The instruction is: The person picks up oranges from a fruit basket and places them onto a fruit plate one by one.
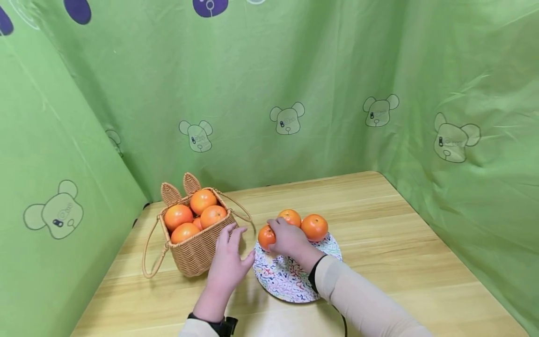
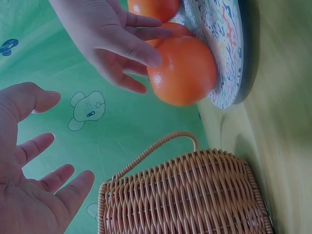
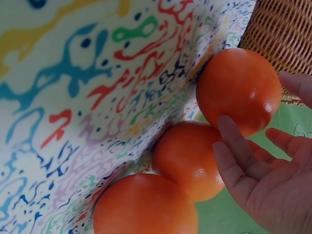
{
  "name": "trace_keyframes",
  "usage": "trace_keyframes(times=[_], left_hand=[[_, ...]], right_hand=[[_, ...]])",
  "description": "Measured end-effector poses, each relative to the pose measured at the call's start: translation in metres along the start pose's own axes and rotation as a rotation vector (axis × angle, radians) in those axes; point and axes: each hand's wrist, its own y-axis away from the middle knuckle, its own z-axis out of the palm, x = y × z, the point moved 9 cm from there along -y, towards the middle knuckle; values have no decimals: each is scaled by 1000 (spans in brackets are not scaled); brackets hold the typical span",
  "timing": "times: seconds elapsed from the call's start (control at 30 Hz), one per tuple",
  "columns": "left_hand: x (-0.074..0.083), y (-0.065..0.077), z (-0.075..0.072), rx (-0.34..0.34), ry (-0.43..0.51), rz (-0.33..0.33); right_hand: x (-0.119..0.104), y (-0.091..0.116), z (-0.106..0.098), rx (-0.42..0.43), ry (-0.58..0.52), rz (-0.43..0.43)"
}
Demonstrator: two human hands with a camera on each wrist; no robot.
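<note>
On the patterned round plate (image 1: 286, 283) sit three oranges. My right hand (image 1: 289, 239) reaches over the leftmost orange (image 1: 266, 238). In the right wrist view its fairly straight fingers (image 3: 239, 151) lie against or very close to this orange (image 3: 239, 92), with the thumb near its other side. Behind it are a second orange (image 1: 289, 217) and a third orange (image 1: 314, 228). My left hand (image 1: 229, 264) holds nothing, its fingers spread beside the wicker basket (image 1: 195, 255). Several oranges (image 1: 203, 201) fill that basket.
The basket has two ear-shaped pieces (image 1: 171, 194) at the back and loop handles (image 1: 153, 269) at its sides. A wooden table (image 1: 400, 267) carries everything. Green curtain (image 1: 337, 70) hangs behind and at both sides. A dark cord (image 1: 345, 323) runs by the right sleeve.
</note>
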Motion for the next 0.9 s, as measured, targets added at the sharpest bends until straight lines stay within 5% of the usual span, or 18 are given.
trace_keyframes(times=[0.27,0.53,0.7,0.9], left_hand=[[-2,-5,-8,14,-8,13],[-23,-32,-42,75,-5,-13],[-50,-49,-47,-18,-12,-144],[-76,-60,-33,-222,-79,-245]], right_hand=[[1,6,-14,11,-56,2],[4,13,-29,13,-119,9],[5,17,-37,19,-147,6],[6,20,-42,20,-167,13]])
